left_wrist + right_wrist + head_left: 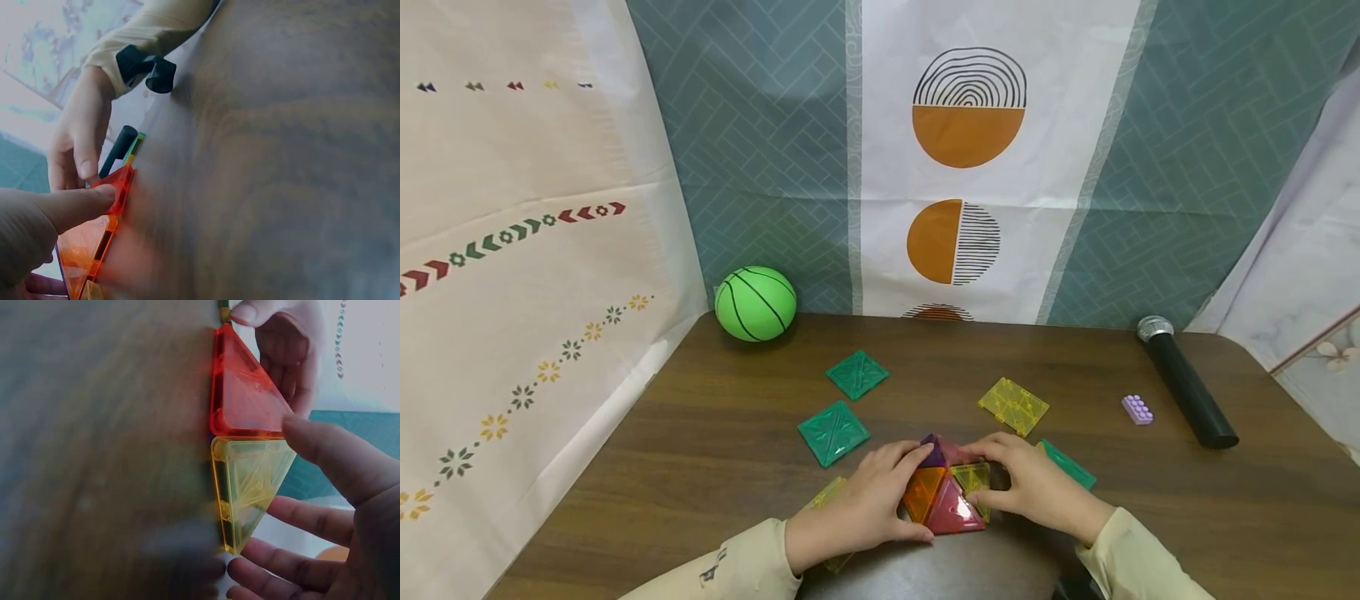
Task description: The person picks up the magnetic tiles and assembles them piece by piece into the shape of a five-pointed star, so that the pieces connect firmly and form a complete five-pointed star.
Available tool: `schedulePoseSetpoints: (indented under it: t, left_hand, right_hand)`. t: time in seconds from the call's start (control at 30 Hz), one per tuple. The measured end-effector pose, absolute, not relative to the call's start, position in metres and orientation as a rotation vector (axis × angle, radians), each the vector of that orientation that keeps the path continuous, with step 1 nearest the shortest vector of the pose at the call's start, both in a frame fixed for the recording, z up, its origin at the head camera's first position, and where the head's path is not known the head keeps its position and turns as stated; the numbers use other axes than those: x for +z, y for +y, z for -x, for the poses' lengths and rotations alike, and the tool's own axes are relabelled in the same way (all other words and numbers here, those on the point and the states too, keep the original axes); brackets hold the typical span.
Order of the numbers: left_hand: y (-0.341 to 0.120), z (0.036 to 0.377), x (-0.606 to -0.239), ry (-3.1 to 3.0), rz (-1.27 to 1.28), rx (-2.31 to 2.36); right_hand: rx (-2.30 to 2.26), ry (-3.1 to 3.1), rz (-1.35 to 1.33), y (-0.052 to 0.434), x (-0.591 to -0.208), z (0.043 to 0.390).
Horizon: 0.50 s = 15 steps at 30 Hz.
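The left hand (867, 504) and right hand (1041, 487) gripped opposite sides of the tile cluster (953, 508), fingers curved, thumbs nearer the camera; sleeved forearms (730, 568) angled inward.

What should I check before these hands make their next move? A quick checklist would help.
1. Left hand on the build: ok, it holds one side.
2. Right hand on the build: ok, it holds the other side.
3. Red triangle beside yellow triangle: ok, edge along edge.
4. Far-side seams: cannot tell, they are hidden.
5. Space by the right hand free: not ok, a green tile lies close by.
6. Ball and microphone out of the way: ok, both well apart from the hands.
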<state>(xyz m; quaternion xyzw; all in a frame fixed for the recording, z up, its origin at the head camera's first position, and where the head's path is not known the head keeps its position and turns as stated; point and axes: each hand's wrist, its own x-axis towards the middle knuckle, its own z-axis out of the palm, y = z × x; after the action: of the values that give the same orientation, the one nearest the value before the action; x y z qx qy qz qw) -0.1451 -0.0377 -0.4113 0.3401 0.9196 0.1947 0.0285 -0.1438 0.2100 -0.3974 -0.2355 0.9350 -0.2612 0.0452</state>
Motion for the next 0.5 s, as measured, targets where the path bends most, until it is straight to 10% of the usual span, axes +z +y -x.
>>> schedulePoseSetpoints:
  t: [0.5]
  left_hand:
    - [-0.041,0.149,-0.415,2.854,-1.124,0.486]
  right_hand:
    - [-0.520,2.931,0.861,0.210,-0.394,0.129]
